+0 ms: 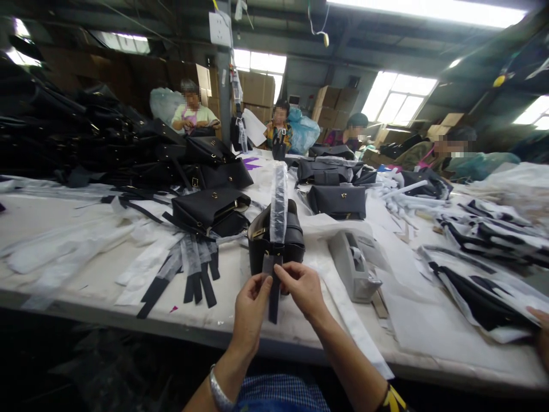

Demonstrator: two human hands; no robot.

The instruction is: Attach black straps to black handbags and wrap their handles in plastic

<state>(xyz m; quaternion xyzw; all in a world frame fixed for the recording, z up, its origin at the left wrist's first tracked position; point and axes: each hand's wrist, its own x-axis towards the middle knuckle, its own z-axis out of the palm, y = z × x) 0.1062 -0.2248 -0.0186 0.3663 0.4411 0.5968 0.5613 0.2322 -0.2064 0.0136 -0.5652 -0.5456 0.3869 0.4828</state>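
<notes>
A black handbag [295, 229] stands on the table in front of me, its side towards me. A strip of clear plastic wrap [279, 200] covers its raised handle. Down the near side hangs a dark strap [273, 306], its lower end reaching past the table edge side of the bag. My left hand [253, 306] pinches the strap from the left, thumb and forefinger together. From the right, my right hand [302, 286] pinches the same strap slightly higher. Both hands are closed, their fingertips close to each other.
A grey tape dispenser [354, 266] stands right of the bag. Black strips partly in plastic [197, 269] lie left, below another black bag [206, 209]. Bags are heaped at far left [86, 131]. Co-workers sit across the table; a person's hand [541, 320] shows at the right edge.
</notes>
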